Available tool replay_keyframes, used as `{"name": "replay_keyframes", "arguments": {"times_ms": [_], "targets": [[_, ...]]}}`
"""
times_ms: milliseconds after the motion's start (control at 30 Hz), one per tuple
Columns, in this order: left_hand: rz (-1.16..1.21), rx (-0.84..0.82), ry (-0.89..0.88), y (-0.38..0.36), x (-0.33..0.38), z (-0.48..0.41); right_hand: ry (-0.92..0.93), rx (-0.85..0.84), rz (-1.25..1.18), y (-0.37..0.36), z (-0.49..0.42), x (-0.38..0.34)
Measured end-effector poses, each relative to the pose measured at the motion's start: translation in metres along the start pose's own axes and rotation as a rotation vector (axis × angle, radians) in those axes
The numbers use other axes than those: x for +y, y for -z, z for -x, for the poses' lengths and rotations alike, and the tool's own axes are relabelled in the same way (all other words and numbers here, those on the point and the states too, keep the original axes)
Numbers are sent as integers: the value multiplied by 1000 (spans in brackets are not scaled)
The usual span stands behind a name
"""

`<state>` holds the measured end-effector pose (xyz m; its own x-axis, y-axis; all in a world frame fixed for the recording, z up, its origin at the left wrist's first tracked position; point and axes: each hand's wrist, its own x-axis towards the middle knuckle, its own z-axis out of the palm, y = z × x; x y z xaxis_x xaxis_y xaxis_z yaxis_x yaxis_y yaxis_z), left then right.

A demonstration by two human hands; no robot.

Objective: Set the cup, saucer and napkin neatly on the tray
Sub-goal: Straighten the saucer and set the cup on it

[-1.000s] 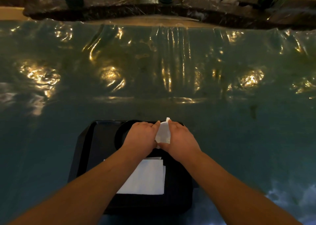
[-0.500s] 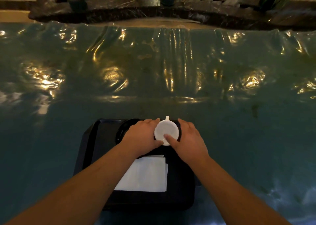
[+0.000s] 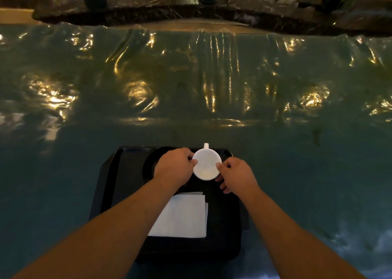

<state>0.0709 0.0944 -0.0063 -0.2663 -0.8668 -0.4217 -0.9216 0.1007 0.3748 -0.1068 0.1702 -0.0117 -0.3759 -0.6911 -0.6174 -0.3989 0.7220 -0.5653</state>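
A black tray point(image 3: 118, 185) lies at the near middle of the table. On its far half sits a dark round saucer point(image 3: 149, 163), mostly covered by my left hand. A white cup point(image 3: 206, 165) stands upright on the saucer's right part, its handle pointing away from me. My left hand point(image 3: 175, 167) touches the cup's left side and my right hand point(image 3: 236, 174) pinches its right side with thumb and fingers. A folded white napkin point(image 3: 182, 216) lies flat on the tray's near half, partly under my left forearm.
The table point(image 3: 297, 151) is covered with wrinkled, shiny plastic sheeting. Beyond its far edge runs a dark stone planter point(image 3: 254, 9) with two pots and green plants.
The cup was tilted between both hands a second ago. It now stands level with its full rim showing, and my hands have spread apart to its sides.
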Motion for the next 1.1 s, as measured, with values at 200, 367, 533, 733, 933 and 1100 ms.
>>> {"name": "replay_keyframes", "arguments": {"times_ms": [200, 367, 533, 733, 933, 1100], "targets": [[84, -75, 70, -6, -5, 9, 53, -15, 63, 13, -8, -14], [58, -93, 55, -7, -1, 11, 30, -32, 129, 16, -18, -26], [17, -30, 39, 4, -5, 11, 49, 100, 169, 7, -4, -11], [80, 113, -174, 17, 3, -3, -33, -9, 10, -14, 16, 4], [-64, -54, -153, 26, 9, -13, -43, -45, -80, -7, 7, -1], [-28, -35, -73, 21, 9, 0, -49, -83, -98, 11, -9, -8]]}}
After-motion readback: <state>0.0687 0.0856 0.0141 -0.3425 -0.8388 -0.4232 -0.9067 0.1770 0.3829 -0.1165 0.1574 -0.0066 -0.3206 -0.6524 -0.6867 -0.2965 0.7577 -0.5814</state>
